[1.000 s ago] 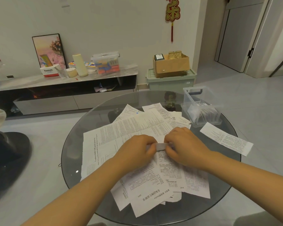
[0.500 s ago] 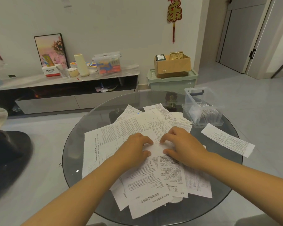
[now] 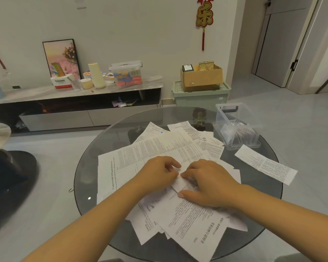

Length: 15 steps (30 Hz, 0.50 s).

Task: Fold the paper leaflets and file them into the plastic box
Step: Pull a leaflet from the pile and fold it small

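Both forearms reach in from the near edge, palms down over the heap of printed leaflets [image 3: 159,148] on the round smoked-glass table [image 3: 87,167]. The left hand [image 3: 157,173] curls, fingertips pinching the edge of a small white leaflet [image 3: 180,184]. The right hand [image 3: 208,183] lies flatter, fingers together pressing that paper, thumb stretched along its near side. The clear plastic box [image 3: 235,125], holding folded sheets, stands far right; one long leaflet [image 3: 265,164] lies just beside it.
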Motion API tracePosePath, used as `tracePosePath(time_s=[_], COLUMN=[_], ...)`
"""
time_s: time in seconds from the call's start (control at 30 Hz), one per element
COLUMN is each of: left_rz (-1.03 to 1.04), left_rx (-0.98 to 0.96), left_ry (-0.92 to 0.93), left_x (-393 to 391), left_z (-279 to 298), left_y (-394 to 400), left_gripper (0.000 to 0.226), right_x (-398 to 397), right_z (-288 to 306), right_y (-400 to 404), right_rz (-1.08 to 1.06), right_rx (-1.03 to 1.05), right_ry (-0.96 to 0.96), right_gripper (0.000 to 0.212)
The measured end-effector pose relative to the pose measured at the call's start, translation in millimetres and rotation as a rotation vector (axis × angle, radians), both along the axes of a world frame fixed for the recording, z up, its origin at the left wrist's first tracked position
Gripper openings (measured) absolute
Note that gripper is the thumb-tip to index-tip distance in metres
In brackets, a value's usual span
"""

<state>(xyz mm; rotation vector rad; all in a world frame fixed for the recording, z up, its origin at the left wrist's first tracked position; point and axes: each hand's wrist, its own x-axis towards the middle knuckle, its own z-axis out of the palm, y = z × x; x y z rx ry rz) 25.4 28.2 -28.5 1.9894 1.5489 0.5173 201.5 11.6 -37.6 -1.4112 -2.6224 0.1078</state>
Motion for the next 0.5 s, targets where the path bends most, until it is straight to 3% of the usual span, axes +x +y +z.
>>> tracePosePath(time_s=[0.07, 0.2, 0.3, 0.5], left_rz=[-0.005, 0.008, 0.017, -0.118], left_rx=[-0.022, -0.034, 0.025, 0.168], left_ry=[-0.025, -0.087, -0.12, 0.095], left_x=[-1, 0, 3, 9], left_z=[0, 2, 3, 0], left_y=[0, -1, -2, -8], left_gripper=[0.023, 0.025, 0.024, 0.037], right_x=[-1, -7, -7, 2], right_z=[1, 2, 4, 1], right_y=[-2, -7, -5, 11], right_rz=[-0.004, -0.051, -0.154, -0.353], right_rx=[0.008, 0.048, -0.035, -0.193], right_ry=[-0.001, 0.107, 0.238, 0.476], right_gripper=[0.056, 0.03, 0.023, 0.008])
